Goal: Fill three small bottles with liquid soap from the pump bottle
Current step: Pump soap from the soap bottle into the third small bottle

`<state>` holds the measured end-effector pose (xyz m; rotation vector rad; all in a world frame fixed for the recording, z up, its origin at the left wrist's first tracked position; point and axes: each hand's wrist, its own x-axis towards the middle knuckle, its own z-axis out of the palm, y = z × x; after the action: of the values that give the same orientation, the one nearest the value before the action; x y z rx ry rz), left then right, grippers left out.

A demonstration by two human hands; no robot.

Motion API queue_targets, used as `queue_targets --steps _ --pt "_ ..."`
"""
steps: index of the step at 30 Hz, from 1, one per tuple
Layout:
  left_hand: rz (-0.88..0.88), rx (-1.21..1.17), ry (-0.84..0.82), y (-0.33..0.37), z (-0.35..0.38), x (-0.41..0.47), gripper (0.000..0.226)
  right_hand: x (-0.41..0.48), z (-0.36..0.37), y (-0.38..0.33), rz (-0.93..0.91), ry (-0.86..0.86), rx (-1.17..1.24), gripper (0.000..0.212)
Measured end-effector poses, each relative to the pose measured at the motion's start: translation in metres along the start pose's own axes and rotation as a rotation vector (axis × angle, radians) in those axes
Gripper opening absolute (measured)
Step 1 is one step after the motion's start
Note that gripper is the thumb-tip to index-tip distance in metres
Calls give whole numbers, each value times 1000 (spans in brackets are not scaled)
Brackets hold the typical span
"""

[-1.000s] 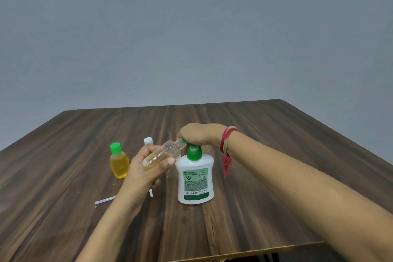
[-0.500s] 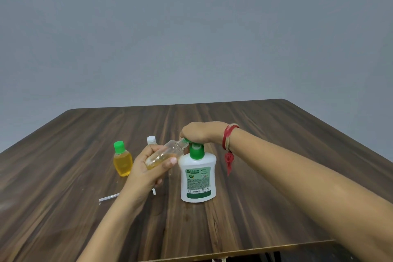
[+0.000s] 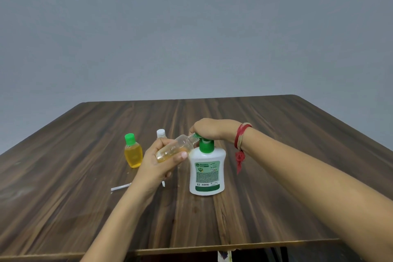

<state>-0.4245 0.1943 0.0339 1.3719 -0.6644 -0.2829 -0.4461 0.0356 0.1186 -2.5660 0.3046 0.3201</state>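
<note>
The left hand (image 3: 159, 164) grips the clear small bottle (image 3: 174, 149), fingers and thumb wrapped round its lower body. The bottle is held tilted, with its open neck raised to the nozzle of the pump bottle (image 3: 207, 172), which stands upright on the wooden table (image 3: 276, 176). A shallow amber layer of soap lies in the bottle's lower part, so filling is judged incomplete. The right hand (image 3: 210, 128) lies on top of the green pump head (image 3: 205, 147) with its fingers curled down over it. These fingers hide whether neck and nozzle actually meet. Hazard 1: misalignment at this hidden joint would send soap down the outside of the bottle onto the left thumb (image 3: 182, 155) and the table, making the grip slippery. Hazard 2: neither hand holds the pump bottle's body, so an off-centre press could rock or tip it. Hazard 3: the neck is narrow, and thick soap may bridge it, trap air and overflow before the bottle is full. Hazard 4: lowering the neck further would let the collected soap run back out. Hazard 5: a filled yellow bottle with a green cap (image 3: 133, 154) and a white-capped bottle (image 3: 161, 133) stand near the left hand; a careless withdrawal could knock either over.
</note>
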Motion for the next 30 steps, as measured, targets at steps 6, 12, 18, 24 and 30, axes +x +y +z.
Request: queue_targets --steps 6,12,18,24,30 --pt "8 -9 2 -1 -1 1 47 0 -4 0 -12 0 4 27" --pt "19 -5 9 -4 1 -1 47 0 -4 -1 -13 -4 -4 30" --pt "18 -4 -3 -3 1 -2 50 1 -4 2 -11 -10 7 24" --pt "8 3 0 -4 0 -2 48 -1 -1 1 -21 0 7 23" --pt "9 -16 9 -4 0 0 44 -1 -2 0 -27 23 5 26"
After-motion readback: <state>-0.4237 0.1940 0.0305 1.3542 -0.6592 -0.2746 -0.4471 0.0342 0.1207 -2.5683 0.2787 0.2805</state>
